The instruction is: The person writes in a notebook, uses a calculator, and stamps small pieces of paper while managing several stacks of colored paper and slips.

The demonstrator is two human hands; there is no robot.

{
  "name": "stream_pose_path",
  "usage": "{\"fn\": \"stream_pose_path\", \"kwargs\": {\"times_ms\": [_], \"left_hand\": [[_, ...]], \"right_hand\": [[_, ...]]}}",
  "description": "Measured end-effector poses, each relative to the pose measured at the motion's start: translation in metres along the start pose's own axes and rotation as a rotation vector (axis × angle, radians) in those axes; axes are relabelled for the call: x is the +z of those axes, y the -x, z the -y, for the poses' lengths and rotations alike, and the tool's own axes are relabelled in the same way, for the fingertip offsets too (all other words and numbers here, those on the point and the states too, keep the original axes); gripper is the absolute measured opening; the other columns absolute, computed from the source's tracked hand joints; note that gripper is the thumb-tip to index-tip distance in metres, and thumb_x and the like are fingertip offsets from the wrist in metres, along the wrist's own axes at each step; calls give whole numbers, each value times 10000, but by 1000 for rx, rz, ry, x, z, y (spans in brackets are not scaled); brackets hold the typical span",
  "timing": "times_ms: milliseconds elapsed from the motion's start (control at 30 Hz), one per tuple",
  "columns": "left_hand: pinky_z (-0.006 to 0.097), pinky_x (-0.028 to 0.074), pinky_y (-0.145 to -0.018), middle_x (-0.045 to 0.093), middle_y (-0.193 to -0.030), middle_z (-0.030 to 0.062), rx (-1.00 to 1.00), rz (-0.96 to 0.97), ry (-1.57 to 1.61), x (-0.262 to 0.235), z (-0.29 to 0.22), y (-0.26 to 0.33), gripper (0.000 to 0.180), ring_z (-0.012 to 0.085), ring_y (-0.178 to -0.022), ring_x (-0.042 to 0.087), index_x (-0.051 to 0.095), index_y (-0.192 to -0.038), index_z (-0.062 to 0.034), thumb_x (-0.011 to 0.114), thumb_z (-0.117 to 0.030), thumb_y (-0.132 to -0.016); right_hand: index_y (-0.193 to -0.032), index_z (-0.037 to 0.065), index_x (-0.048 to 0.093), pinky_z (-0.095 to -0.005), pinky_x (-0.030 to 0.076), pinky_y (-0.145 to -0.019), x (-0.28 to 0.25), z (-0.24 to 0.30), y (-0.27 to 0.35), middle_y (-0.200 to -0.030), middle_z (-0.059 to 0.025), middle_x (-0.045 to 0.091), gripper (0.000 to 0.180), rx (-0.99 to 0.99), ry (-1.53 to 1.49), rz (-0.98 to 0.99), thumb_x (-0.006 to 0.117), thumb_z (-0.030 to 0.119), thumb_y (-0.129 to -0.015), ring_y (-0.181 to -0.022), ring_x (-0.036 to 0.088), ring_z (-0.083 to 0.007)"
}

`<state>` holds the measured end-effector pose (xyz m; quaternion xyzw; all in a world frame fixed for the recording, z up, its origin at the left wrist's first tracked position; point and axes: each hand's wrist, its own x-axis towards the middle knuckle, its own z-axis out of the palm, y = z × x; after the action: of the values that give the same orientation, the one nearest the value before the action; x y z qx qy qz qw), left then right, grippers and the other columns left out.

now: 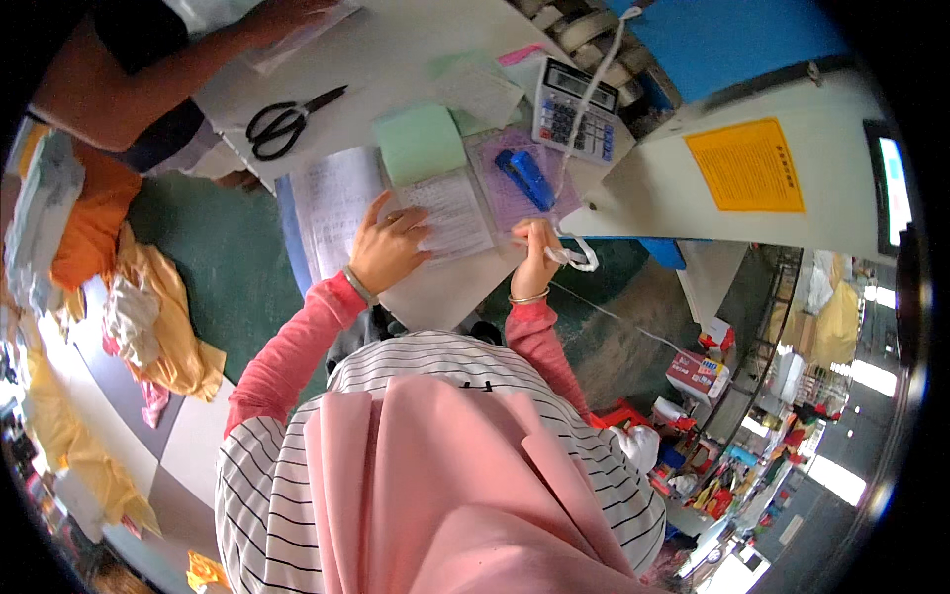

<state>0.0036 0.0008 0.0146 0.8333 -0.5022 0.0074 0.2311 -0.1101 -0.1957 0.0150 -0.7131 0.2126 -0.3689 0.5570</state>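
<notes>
An open notebook (396, 203) lies on a white table (396, 59), near its front edge. The left hand (388, 247) rests flat on the right page, fingers spread and bent. The right hand (537, 259), just right of the notebook, is closed around a white cord (579, 252), wrist bent upward. A blue stapler (525, 178) lies just beyond it, a calculator (576, 109) farther back. Black scissors (287, 124) sit far left, beside another person's arm (148, 79).
</notes>
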Motion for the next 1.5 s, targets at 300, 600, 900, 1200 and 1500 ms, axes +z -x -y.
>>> {"fn": "stream_pose_path", "kwargs": {"times_ms": [300,600,900,1200,1500], "left_hand": [[424,316,-991,623,-988,-8,92,-134,29,5,7,-3,144,152,-906,595,636,-787,-154,697,-200,-665],[422,353,-961,627,-1013,9,57,-156,36,7,8,-1,109,171,-882,602,638,-786,-136,669,-169,-687],[413,353,-960,625,-1023,4,16,-138,83,4,8,2,105,170,-916,593,658,-816,-146,643,-187,-720],[422,310,-979,630,-1002,24,-4,-171,101,2,1,2,357,180,-907,601,661,-845,-129,674,-442,-674],[446,295,-987,630,-984,66,-1,-155,83,5,-3,0,444,201,-901,609,632,-866,-100,668,-497,-670]], "right_hand": [[-887,66,612,-343,434,-596,-3,-7,-9,-674,-95,591,266,202,368,195,512,312,-884,-642,584,-236],[-855,27,599,-317,461,-622,3,-7,5,-753,-113,623,189,182,376,324,630,201,-787,-696,614,-235],[-926,37,589,-175,318,-422,5,6,-1,-708,-12,594,239,563,-60,321,697,110,-726,-514,463,-27],[-878,23,598,-212,370,-479,11,-3,-6,-585,4,571,296,346,180,278,762,170,-680,-530,489,-51],[-842,20,634,-214,332,-453,11,-4,-9,-576,28,543,254,367,187,379,717,231,-727,-500,448,-48]]}}
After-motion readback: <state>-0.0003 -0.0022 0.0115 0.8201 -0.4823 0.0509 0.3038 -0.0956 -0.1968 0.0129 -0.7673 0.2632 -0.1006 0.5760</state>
